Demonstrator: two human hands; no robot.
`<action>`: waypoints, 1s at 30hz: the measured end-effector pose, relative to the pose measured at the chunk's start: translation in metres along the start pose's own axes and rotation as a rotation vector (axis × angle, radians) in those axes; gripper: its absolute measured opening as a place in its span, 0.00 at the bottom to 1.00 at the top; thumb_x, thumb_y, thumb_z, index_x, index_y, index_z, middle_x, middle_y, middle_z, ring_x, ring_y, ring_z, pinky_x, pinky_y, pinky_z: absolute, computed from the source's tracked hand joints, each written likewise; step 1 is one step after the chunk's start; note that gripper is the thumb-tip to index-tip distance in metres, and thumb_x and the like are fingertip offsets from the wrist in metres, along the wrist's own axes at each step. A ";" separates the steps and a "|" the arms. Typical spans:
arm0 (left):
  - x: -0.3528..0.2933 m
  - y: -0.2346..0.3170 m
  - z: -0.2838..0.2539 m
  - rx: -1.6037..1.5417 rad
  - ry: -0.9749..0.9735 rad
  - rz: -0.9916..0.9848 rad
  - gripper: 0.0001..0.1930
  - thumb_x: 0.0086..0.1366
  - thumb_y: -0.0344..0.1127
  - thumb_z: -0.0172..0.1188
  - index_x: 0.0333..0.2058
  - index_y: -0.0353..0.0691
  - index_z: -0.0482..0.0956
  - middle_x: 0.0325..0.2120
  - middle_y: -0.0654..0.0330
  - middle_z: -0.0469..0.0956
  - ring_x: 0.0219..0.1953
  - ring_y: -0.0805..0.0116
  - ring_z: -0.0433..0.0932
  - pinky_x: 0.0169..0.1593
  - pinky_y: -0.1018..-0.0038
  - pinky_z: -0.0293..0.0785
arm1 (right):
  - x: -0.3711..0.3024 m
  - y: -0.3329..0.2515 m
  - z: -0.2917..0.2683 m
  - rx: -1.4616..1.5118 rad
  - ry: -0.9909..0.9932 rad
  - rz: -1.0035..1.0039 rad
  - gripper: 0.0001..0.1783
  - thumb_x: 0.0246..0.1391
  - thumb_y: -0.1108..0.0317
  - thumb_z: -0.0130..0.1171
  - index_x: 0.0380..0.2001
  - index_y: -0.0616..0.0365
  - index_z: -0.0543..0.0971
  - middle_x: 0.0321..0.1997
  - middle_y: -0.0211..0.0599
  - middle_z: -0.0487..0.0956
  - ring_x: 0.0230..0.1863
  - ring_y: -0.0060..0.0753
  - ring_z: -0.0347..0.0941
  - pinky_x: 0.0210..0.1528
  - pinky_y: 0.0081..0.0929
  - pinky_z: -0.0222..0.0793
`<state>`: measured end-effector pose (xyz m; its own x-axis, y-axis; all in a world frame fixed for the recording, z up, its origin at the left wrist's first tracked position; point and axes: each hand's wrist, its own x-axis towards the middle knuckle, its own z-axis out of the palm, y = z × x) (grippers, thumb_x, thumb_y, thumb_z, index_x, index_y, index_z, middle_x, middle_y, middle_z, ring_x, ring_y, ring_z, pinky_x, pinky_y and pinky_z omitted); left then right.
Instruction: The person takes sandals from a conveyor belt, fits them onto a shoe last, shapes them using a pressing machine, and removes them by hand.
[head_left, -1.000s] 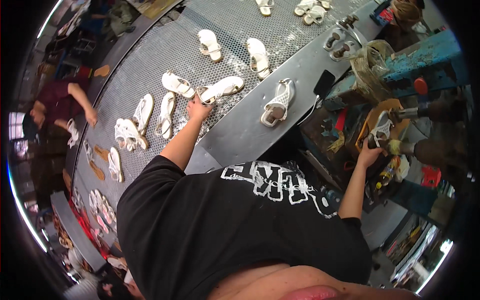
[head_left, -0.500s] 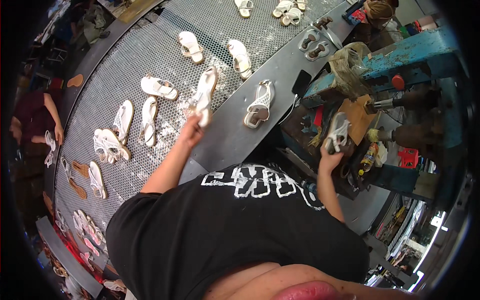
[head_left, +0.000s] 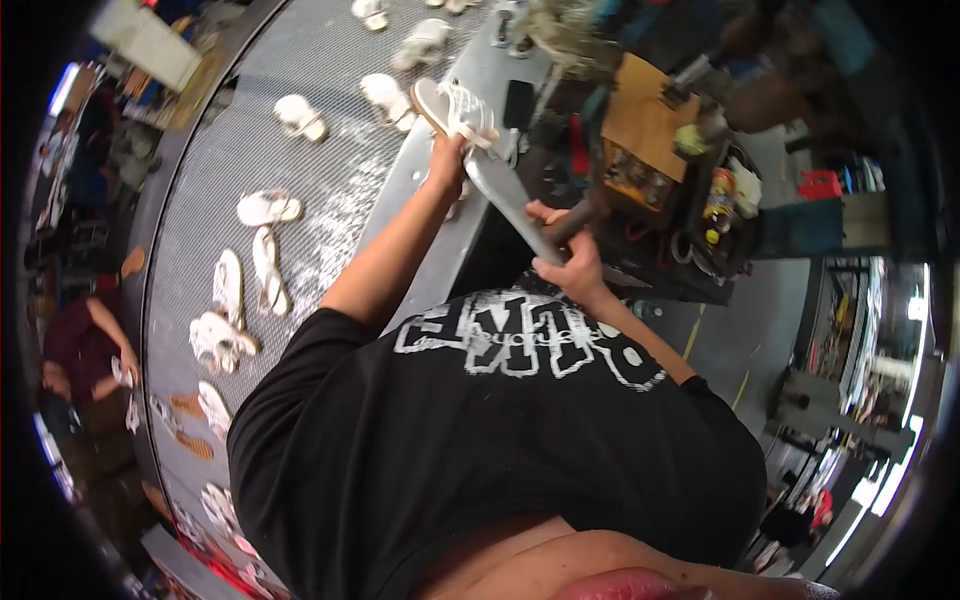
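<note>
My left hand (head_left: 447,167) reaches over the table's metal edge, gripping a white strappy sandal (head_left: 434,106) with a tan-edged sole. Closer to my chest, my right hand (head_left: 575,265) has its fingers wrapped about the brown post of a grey, sole-shaped metal form (head_left: 507,200). The form slants up toward the sandal, its far end next to the straps; whether they touch I cannot tell. Beneath my left wrist, a pale item is mostly hidden.
White sandals (head_left: 268,207) lie scattered across the mesh tabletop (head_left: 210,180). A dark phone (head_left: 518,104) rests by the metal edge. On the right stand a machine with an orange-brown board (head_left: 637,115) and a yellow-capped bottle (head_left: 718,200). A person in dark red (head_left: 85,340) works at the far left.
My right hand has come left from the machine; the sandal it held is no longer in it, and it now grips the metal form. My left hand has moved closer to it. The view has shifted.
</note>
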<state>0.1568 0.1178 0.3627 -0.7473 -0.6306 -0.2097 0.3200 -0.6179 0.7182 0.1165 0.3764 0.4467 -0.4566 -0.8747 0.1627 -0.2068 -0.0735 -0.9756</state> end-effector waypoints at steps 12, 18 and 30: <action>-0.086 -0.071 0.104 1.138 -0.636 0.006 0.32 0.57 0.37 0.62 0.60 0.46 0.63 0.36 0.54 0.78 0.39 0.60 0.76 0.46 0.68 0.71 | -0.032 0.070 -0.070 -0.671 0.646 -0.100 0.37 0.36 0.76 0.65 0.54 0.64 0.65 0.55 0.49 0.71 0.57 0.51 0.67 0.58 0.39 0.62; -0.030 -0.015 -0.023 1.226 0.164 0.520 0.29 0.53 0.34 0.62 0.55 0.39 0.69 0.35 0.53 0.76 0.39 0.55 0.74 0.49 0.63 0.68 | 0.042 0.153 -0.156 -0.823 0.732 0.414 0.36 0.32 0.62 0.70 0.44 0.69 0.67 0.45 0.63 0.73 0.50 0.62 0.68 0.51 0.46 0.64; 0.157 0.013 -0.152 1.619 0.942 0.055 0.52 0.46 0.66 0.63 0.55 0.24 0.60 0.58 0.46 0.57 0.63 0.47 0.50 0.65 0.54 0.48 | 0.024 0.074 0.022 -0.596 0.528 0.051 0.26 0.44 0.75 0.64 0.47 0.59 0.67 0.50 0.41 0.69 0.52 0.33 0.67 0.55 0.32 0.63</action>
<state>0.1317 -0.0603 0.2380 -0.0515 -0.9986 -0.0118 -0.8825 0.0400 0.4687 0.1093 0.3390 0.3754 -0.7965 -0.5167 0.3139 -0.5345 0.3593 -0.7650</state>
